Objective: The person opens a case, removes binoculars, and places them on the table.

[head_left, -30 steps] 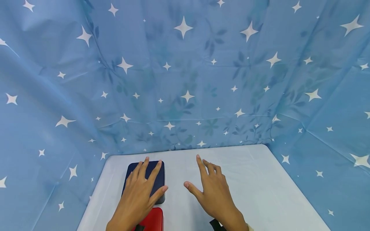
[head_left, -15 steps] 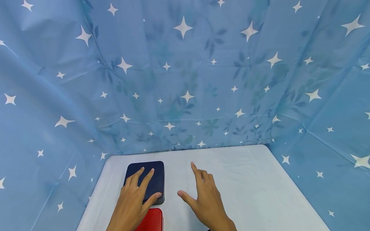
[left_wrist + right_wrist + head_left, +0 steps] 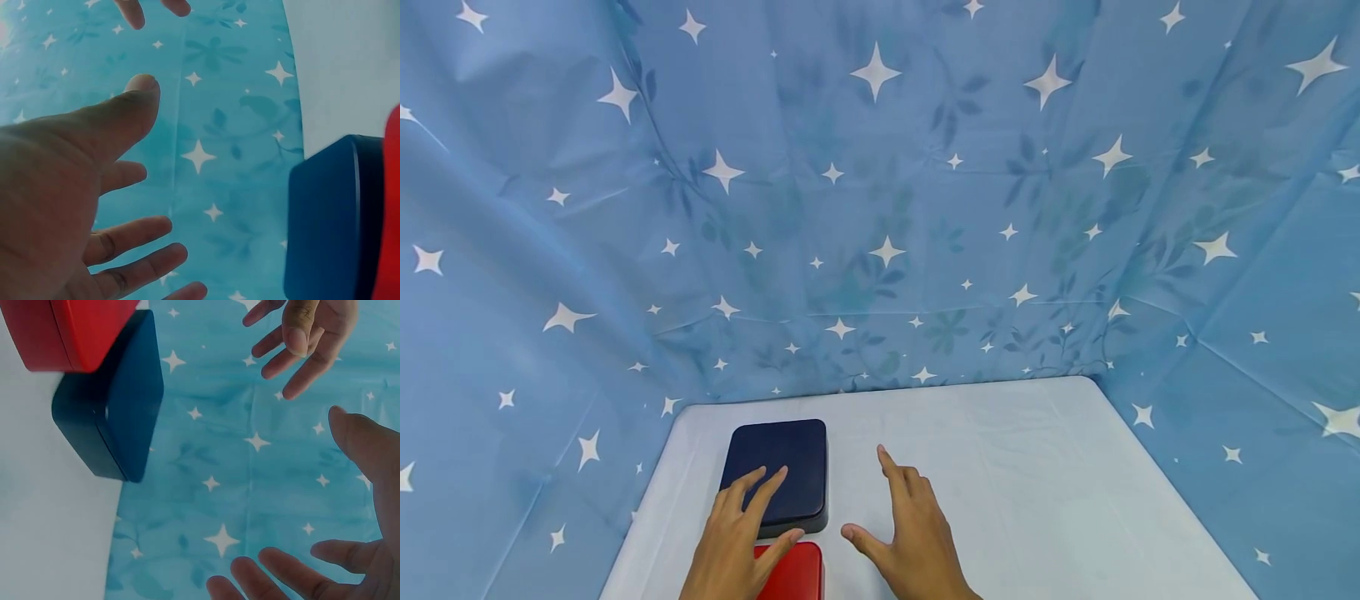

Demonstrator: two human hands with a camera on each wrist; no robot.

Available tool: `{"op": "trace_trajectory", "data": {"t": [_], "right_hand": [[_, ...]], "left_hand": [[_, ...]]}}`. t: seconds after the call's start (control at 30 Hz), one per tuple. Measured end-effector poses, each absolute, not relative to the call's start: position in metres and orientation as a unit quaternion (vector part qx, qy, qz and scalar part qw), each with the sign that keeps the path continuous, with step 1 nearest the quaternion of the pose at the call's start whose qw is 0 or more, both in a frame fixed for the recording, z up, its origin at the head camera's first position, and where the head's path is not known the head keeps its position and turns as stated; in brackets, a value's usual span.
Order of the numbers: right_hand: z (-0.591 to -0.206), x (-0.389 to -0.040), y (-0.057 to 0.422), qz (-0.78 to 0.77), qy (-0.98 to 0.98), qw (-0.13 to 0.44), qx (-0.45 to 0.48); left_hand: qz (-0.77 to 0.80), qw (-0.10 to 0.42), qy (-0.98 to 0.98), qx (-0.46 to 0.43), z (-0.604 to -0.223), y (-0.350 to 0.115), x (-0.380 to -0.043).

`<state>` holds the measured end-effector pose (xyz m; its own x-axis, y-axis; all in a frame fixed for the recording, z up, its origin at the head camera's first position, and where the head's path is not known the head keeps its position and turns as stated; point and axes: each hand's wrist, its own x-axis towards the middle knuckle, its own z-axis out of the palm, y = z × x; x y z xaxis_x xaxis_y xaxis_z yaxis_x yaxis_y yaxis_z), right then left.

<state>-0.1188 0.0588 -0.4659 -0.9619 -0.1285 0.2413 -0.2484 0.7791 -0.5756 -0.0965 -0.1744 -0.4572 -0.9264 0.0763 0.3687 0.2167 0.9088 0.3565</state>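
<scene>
A dark blue box (image 3: 778,467) with rounded corners lies on the left part of the white table. In front of it, nearer to me, is a red box (image 3: 797,575), partly hidden behind my left hand (image 3: 733,533). That hand hovers with fingers spread and holds nothing, overlapping both boxes in the head view. My right hand (image 3: 910,529) is held over the table to the right of the boxes, thumb apart from its fingers and nothing in it. The right wrist view shows the red box (image 3: 75,328) and the blue box (image 3: 119,403) close together, apart from both hands.
A white cloth covers the table (image 3: 1037,500). Blue curtain (image 3: 880,192) with white stars and leaf prints surrounds the table's back and sides.
Both hands have drawn back toward me, and the right has also shifted left. More of the blue box's top shows now. The boxes have stayed in place.
</scene>
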Motion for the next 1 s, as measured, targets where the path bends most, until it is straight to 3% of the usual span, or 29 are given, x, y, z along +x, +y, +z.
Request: {"op": "trace_trajectory", "data": {"t": [0.37,0.83,1.0], "right_hand": [[-0.484,-0.115,0.047,0.334,-0.933,0.068,0.112],[-0.507,-0.104,0.025,0.419,-0.906,-0.017,0.062],[-0.517,-0.1,0.022,0.441,-0.895,-0.041,0.055]], "left_hand": [[-0.23,0.17,-0.958,-0.029,-0.482,-0.193,-0.083],[-0.291,0.008,-0.954,0.077,-0.501,-0.229,-0.064],[-0.318,-0.01,-0.944,0.092,-0.512,-0.24,-0.057]]}}
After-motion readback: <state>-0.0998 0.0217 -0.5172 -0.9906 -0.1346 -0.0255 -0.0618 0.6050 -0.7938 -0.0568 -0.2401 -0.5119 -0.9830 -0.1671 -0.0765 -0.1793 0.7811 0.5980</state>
